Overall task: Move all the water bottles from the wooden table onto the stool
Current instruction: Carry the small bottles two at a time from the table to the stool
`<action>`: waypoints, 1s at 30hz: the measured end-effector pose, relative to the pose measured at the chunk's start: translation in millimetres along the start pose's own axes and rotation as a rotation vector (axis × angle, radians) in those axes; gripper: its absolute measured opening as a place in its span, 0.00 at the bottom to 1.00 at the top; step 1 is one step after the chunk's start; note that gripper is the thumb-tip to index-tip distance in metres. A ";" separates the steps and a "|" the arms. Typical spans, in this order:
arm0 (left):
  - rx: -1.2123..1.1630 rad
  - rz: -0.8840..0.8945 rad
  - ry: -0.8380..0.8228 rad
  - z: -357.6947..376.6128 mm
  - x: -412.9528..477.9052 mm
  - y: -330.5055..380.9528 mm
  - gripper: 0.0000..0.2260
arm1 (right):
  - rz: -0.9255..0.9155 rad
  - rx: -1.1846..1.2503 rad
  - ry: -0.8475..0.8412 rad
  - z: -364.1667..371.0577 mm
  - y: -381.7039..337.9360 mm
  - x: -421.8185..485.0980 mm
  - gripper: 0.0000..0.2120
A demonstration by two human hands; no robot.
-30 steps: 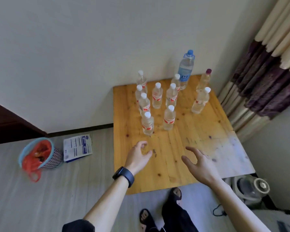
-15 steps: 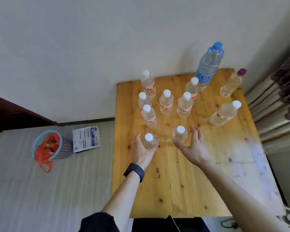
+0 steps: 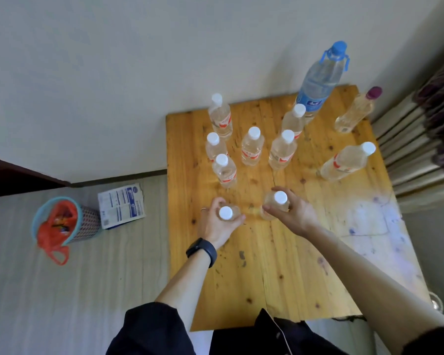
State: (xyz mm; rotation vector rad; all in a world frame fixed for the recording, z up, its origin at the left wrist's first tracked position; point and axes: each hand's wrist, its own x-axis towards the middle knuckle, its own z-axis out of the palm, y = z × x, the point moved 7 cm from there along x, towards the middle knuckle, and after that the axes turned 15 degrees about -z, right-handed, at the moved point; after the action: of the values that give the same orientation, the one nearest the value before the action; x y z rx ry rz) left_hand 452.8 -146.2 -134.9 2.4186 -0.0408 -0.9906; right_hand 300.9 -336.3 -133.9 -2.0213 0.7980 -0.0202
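Note:
Several small clear water bottles with white caps and red labels stand on the wooden table (image 3: 280,265). My left hand (image 3: 217,224) grips the front left bottle (image 3: 226,213) around its body. Just to the right, my right hand (image 3: 295,213) grips the front right bottle (image 3: 280,198). Behind them stand more small bottles, the nearest (image 3: 224,170) just beyond my left hand. A large blue-capped bottle (image 3: 321,78) is at the back. A purple-capped bottle (image 3: 356,111) and another white-capped bottle (image 3: 346,162) stand at the right. No stool is in view.
The table stands against a white wall, with a curtain (image 3: 426,129) along its right side. On the floor at the left are a small basket with an orange bag (image 3: 62,221) and a white packet (image 3: 122,204). My dark clothing shows at the bottom edge.
Both hands reached forward from the table's front and closed round the two nearest bottles. The camera came closer and looks more steeply down on the table.

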 end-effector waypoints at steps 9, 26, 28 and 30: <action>-0.034 -0.155 -0.095 -17.4 -3.9 -29.7 0.26 | 0.154 0.070 -0.074 35.6 19.8 -59.2 0.30; -0.004 0.114 -0.156 4.9 -37.3 -76.9 0.20 | 0.073 0.142 0.181 90.4 -26.0 -91.3 0.23; 0.028 0.141 -0.151 6.7 -37.3 -73.8 0.17 | 0.098 0.164 0.201 92.7 -25.6 -90.8 0.22; 0.037 0.161 -0.153 7.0 -35.0 -73.1 0.17 | 0.123 0.164 0.228 91.8 -23.6 -90.1 0.18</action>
State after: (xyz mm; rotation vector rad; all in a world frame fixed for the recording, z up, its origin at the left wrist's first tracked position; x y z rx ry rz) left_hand 410.6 -78.6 -151.3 2.3255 -0.3063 -1.1062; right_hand 271.2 -209.2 -141.6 -1.8326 1.0296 -0.2415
